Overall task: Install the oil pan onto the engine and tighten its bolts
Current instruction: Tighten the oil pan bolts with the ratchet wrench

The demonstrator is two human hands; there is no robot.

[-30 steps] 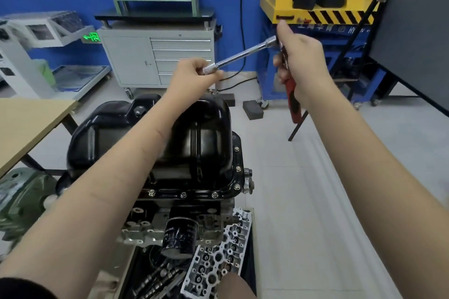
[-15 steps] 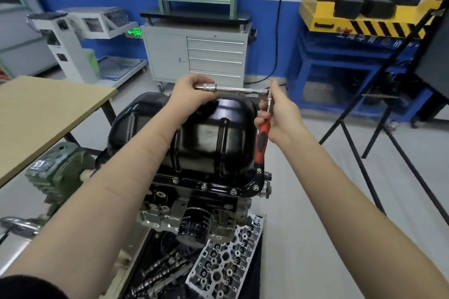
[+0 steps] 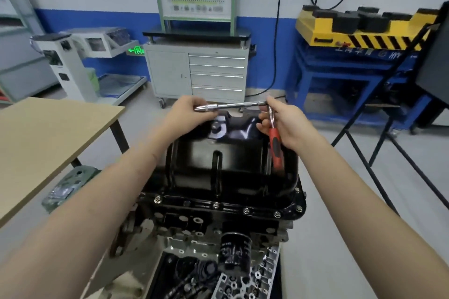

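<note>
Head view looks down on the black oil pan (image 3: 226, 160), seated on the engine (image 3: 209, 226) with bolts (image 3: 246, 210) along its near flange. Above the pan's far edge, the left hand (image 3: 187, 114) curls its fingers round the socket end of a chrome extension bar (image 3: 230, 105). The right hand (image 3: 286, 124) grips the ratchet (image 3: 274, 138) near its head, red handle hanging down over the pan's right side. An oil filter (image 3: 234, 257) juts from the engine's near face
</note>
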